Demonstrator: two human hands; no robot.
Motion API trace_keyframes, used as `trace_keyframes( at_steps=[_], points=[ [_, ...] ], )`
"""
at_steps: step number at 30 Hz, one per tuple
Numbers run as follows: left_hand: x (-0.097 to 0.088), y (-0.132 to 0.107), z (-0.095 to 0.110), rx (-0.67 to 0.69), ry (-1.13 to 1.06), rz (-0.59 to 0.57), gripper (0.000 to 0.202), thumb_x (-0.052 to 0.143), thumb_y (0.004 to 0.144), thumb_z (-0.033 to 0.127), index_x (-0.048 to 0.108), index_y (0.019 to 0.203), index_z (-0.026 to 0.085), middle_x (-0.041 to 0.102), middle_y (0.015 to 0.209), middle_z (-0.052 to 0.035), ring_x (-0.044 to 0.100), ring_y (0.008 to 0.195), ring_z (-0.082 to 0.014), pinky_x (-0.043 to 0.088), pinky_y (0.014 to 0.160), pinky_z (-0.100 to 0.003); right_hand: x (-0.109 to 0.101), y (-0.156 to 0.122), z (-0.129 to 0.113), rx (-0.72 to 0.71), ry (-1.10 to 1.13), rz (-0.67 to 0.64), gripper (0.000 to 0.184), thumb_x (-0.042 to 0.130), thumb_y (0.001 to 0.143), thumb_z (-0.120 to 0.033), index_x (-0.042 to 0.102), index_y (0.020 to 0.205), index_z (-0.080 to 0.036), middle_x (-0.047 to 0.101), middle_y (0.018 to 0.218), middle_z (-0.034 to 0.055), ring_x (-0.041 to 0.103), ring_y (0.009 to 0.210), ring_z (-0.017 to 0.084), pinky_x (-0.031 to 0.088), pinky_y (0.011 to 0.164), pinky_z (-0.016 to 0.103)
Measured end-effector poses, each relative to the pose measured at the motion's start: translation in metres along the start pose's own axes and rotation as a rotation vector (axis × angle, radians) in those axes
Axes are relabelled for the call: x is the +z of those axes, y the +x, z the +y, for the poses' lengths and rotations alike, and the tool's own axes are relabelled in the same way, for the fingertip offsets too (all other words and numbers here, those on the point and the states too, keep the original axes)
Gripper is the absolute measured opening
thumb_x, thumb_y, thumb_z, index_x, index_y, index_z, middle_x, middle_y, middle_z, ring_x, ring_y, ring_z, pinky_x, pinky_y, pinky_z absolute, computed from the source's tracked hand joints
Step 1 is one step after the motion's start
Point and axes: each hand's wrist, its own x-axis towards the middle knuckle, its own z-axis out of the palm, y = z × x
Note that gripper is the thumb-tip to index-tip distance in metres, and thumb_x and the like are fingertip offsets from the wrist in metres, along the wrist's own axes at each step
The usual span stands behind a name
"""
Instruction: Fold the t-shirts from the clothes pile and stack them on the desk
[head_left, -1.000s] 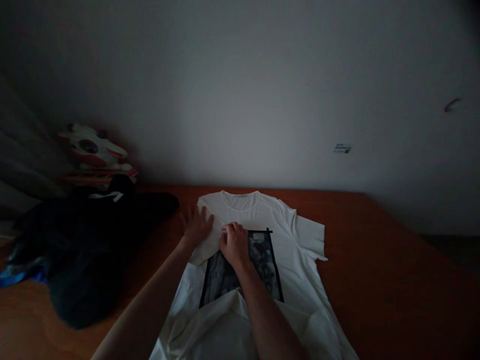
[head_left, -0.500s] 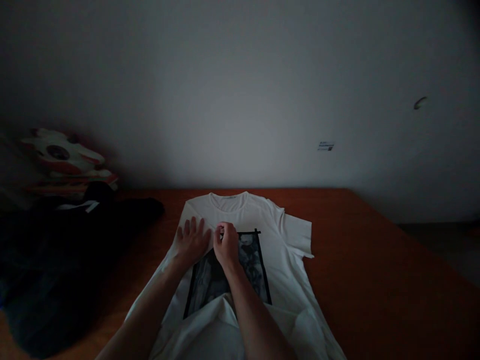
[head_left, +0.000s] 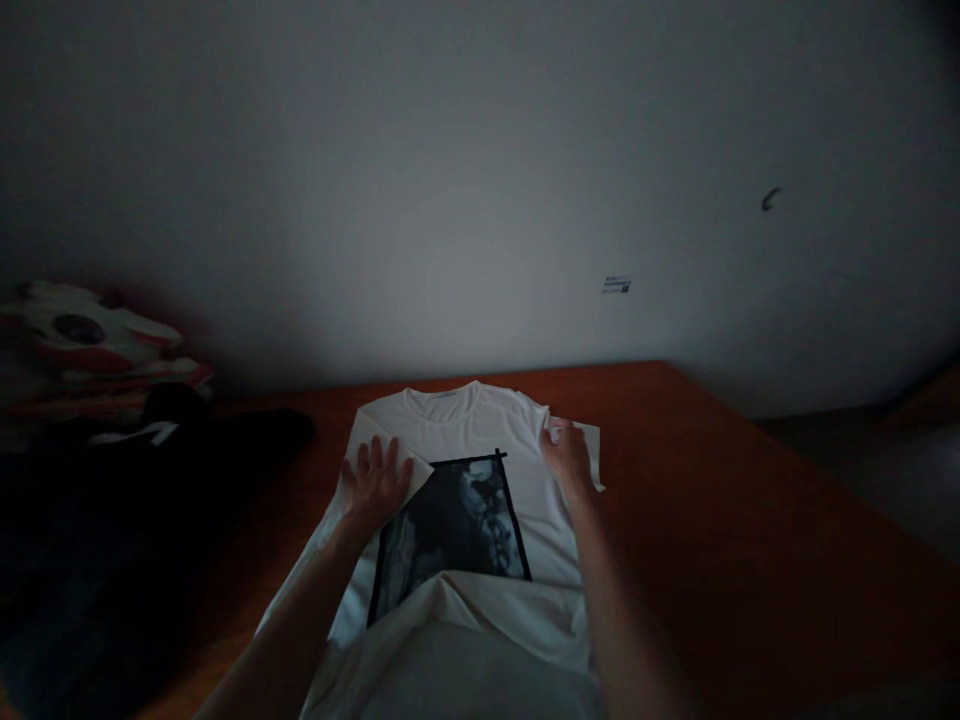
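Observation:
A white T-shirt (head_left: pixel 450 405) lies spread on the table, neckline toward the wall. A dark printed picture with a black border (head_left: pixel 457 520) covers its chest, and the hem end is bunched and folded up over the lower print. The left sleeve is folded inward, its corner reaching the print. My left hand (head_left: pixel 377 485) lies flat on that folded sleeve with the fingers spread. At the opposite shoulder, my right hand (head_left: pixel 568 458) has its thumb and fingers curled at the outstretched right sleeve (head_left: pixel 591 437), and the fingertips are partly hidden.
The brown wooden table (head_left: pixel 697 510) runs along a grey wall (head_left: pixel 450 200) bearing a small label (head_left: pixel 617 285) and a hook (head_left: pixel 770 198). Dark clothing (head_left: pixel 112 540) is heaped at the left. Behind it stands a red and white toy (head_left: pixel 97 330).
My right hand has moved from beside my left hand across the shirt to the right sleeve. My left hand stays flat on the folded sleeve. The view has turned slightly right.

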Motion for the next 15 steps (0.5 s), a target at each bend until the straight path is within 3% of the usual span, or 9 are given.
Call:
trace_keyframes(
  at_steps=[4,8,11,15],
  points=[
    [-0.001,0.002,0.000,-0.049,0.014,0.010,0.059,0.047,0.097,0.054,0.052,0.145,0.020,0.047,0.152,-0.0291,0.037,0.144,-0.0505,0.025,0.103,-0.084,-0.041,0.022,0.041,0.216,-0.177,0.113,0.052,0.060,0.086,-0.038,0.060,0.127,-0.005,0.055,0.130,0.0337,0.049,0.128,0.045,0.041,0.099,0.059],
    [-0.002,0.003,0.000,-0.049,-0.009,0.022,0.060,0.045,0.096,0.056,0.051,0.146,0.024,0.048,0.151,-0.0273,0.039,0.143,-0.0494,0.028,0.102,-0.084,-0.044,0.029,0.053,0.338,-0.242,0.108,0.067,0.070,0.078,-0.056,0.065,0.122,-0.005,0.052,0.133,0.0369,0.048,0.126,0.051,0.039,0.097,0.063],
    [0.000,0.004,0.003,-0.083,0.004,0.049,0.062,0.045,0.096,0.058,0.050,0.146,0.022,0.050,0.150,-0.0282,0.040,0.142,-0.0489,0.028,0.103,-0.082,-0.038,0.032,0.052,0.324,-0.242,0.081,0.050,0.073,0.077,-0.048,0.071,0.111,-0.012,0.056,0.132,0.0303,0.051,0.126,0.047,0.039,0.098,0.060],
    [0.006,0.005,0.006,-0.122,0.051,0.093,0.064,0.044,0.096,0.058,0.051,0.146,0.018,0.051,0.148,-0.0291,0.041,0.142,-0.0480,0.028,0.105,-0.080,-0.037,0.038,0.046,0.242,-0.179,0.041,0.026,0.061,0.085,-0.031,0.070,0.104,-0.016,0.068,0.113,0.0204,0.064,0.111,0.034,0.046,0.092,0.046]
  ],
)
